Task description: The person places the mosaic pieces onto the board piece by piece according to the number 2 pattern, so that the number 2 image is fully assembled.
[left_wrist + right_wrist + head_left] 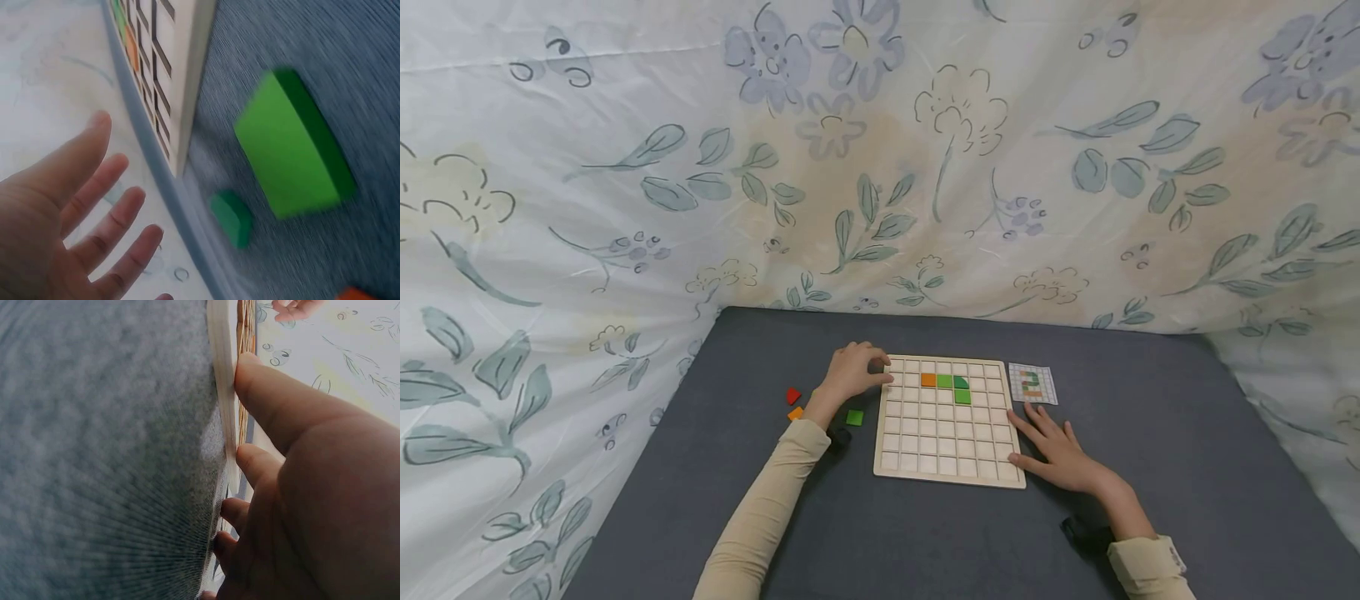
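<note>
A pale wooden grid board [928,473] lies on the dark table, with an orange square tile [928,380], a green square tile [944,381] and other green tiles set in its upper rows. My left hand [852,369] is at the board's upper left corner, thumb and fingers apart. In the left wrist view nothing lies between those fingers [119,219]. Along the board's right edge rests my right hand [1063,457], its fingers spread. The right wrist view shows the thumb [281,394] and a fingertip right at the board's side [224,381].
Left of the board lie a loose green tile [854,417], a red piece [793,396] and an orange piece [795,413]. A smaller dark green piece [232,219] shows in the left wrist view. Beside the board's upper right corner is a printed pattern card [1032,384]. Floral cloth [880,250] hangs behind.
</note>
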### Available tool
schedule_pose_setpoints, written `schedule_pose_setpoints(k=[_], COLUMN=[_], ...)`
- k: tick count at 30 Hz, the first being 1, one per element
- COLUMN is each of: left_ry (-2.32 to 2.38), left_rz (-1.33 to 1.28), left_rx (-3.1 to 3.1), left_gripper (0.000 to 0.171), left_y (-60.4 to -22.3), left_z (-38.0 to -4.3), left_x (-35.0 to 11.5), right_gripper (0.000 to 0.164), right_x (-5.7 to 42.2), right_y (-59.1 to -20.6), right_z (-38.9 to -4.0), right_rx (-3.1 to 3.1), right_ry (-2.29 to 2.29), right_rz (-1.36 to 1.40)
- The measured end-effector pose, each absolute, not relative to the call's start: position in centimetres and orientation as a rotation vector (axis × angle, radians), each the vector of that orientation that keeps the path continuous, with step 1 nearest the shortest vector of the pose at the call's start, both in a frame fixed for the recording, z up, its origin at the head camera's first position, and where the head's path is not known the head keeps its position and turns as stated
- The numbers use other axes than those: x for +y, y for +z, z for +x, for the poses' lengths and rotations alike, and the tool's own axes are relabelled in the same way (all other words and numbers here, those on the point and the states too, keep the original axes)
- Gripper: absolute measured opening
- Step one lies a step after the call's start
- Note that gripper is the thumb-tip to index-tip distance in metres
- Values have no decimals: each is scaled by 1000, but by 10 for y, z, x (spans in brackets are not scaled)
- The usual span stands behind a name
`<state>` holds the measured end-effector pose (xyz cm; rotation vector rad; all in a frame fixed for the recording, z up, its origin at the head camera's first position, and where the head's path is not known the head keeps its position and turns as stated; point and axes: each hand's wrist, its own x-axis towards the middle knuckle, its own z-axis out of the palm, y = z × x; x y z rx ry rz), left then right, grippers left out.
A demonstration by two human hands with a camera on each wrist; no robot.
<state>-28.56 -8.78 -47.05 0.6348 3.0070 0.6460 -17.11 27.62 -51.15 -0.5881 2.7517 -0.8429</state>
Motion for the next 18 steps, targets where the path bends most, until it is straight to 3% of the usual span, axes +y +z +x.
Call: schedule_pose_setpoints(k=[18], left_ry=[529], left_rz=[528], left_rx=[3017], left_gripper=[31], left_y=[-478], left_z=[-284], left_x=[-124], right_gripper=[71], right_x=[275], right_y=[-511], right_z=[-171], right_rx=[2755], right_ry=[-830], right_rz=[-587])
